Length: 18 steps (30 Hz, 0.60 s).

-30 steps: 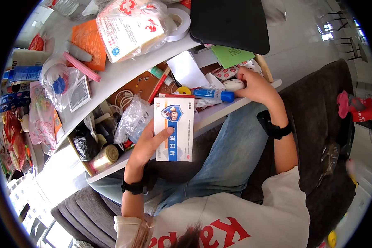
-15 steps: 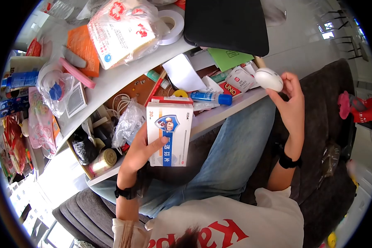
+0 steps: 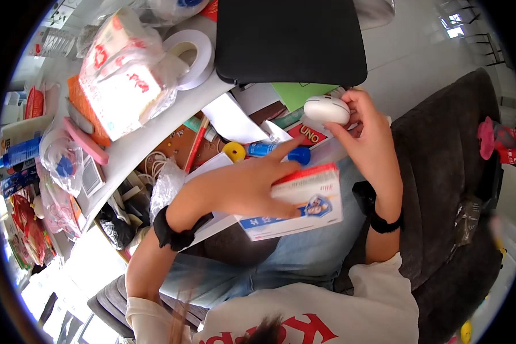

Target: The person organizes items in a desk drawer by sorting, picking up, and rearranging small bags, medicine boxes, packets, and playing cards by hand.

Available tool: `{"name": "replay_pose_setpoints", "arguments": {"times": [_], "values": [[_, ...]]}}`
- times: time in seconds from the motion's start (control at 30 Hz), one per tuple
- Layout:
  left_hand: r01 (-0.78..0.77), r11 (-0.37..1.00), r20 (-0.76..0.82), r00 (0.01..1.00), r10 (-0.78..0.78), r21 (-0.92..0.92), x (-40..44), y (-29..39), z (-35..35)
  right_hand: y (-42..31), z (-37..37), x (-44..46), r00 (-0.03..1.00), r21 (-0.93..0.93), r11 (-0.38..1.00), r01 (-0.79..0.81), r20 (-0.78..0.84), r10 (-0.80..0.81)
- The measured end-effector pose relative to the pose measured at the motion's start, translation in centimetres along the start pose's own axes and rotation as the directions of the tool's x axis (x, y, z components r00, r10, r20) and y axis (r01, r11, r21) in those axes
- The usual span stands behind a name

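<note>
My left hand (image 3: 241,186) reaches across the front of the open drawer, gripping a white medicine box (image 3: 284,225) with a blue band, a cartoon figure and a red edge. The box is tilted sideways above my lap. In my right hand (image 3: 370,132), fingers and thumb hold a white computer mouse (image 3: 325,110) over the drawer's right end. Below the mouse lies a red UNO card box (image 3: 308,135). Beside the left hand's fingers are a blue tube (image 3: 298,155), partly covered, and a yellow ring-shaped roll (image 3: 234,151).
The drawer also holds white paper (image 3: 232,119), a green booklet (image 3: 298,89), a cable (image 3: 152,166) and plastic wrap (image 3: 166,186). On the desktop sit a black flat panel (image 3: 289,43), a tape roll (image 3: 203,63) and a bagged package (image 3: 123,86). A dark sofa (image 3: 436,172) is at right.
My left hand has moved right with the medicine box, turning it from upright to sideways. The mouse in my right hand has shifted left over the drawer. The camera view has shifted somewhat.
</note>
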<state>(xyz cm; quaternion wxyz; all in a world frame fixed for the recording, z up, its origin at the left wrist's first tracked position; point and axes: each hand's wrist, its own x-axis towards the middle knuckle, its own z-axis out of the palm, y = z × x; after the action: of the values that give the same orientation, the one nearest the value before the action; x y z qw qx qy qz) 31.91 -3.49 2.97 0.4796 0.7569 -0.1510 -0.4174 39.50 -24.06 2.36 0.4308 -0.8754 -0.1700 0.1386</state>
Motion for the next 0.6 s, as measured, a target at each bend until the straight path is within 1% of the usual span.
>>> {"name": "replay_pose_setpoints", "arguments": {"times": [0.03, 0.07, 0.17, 0.2, 0.3, 0.33, 0.43, 0.47, 0.53, 0.6], "values": [[-0.026, 0.999, -0.005, 1.000, 0.026, -0.023, 0.7, -0.4, -0.3, 0.3, 0.0, 0.0, 1.000, 0.031, 0.999, -0.023, 0.006, 0.023], [0.029, 0.997, 0.021, 0.999, -0.028, -0.066, 1.2, -0.5, -0.7, 0.5, 0.0, 0.0, 1.000, 0.032, 0.999, -0.016, 0.007, 0.016], [0.014, 0.996, 0.110, 0.994, -0.003, -0.093, 2.7, -1.6, -1.2, 0.8, 0.3, 0.0, 1.000, 0.040, 0.999, -0.009, 0.025, 0.008], [0.012, 0.996, 0.105, 0.994, -0.002, -0.092, 2.6, -1.5, -1.2, 0.8, 0.4, 0.1, 0.999, 0.049, 0.999, -0.013, 0.030, 0.012], [0.065, 0.993, 0.143, 0.987, -0.078, 0.096, 0.5, -0.4, -1.6, 1.3, 0.6, 0.0, 1.000, 0.069, 0.998, 0.002, 0.002, -0.002], [0.047, 0.994, 0.143, 0.988, -0.061, 0.101, -0.3, -0.6, -1.6, 1.5, 0.7, -0.1, 1.000, 0.077, 0.997, 0.011, -0.017, -0.009], [0.071, 0.997, 0.135, 0.988, -0.072, 0.015, -2.7, -1.2, -1.2, 1.3, 0.7, -0.4, 0.999, 0.069, 0.997, -0.017, -0.039, 0.020], [0.047, 0.998, 0.105, 0.993, -0.050, 0.029, -3.4, -1.6, -0.8, 0.9, 0.7, -0.5, 0.999, 0.055, 0.998, -0.005, -0.037, 0.007], [0.039, 0.999, 0.085, 0.996, -0.038, -0.012, -4.5, -2.2, -0.4, 0.3, 0.7, -0.8, 0.999, 0.020, 1.000, 0.021, -0.031, -0.020], [0.035, 0.998, 0.067, 0.997, -0.032, -0.044, -5.1, -2.5, -0.1, 0.1, 1.1, -0.7, 0.993, -0.150, 0.982, 0.114, -0.011, -0.117]]}}
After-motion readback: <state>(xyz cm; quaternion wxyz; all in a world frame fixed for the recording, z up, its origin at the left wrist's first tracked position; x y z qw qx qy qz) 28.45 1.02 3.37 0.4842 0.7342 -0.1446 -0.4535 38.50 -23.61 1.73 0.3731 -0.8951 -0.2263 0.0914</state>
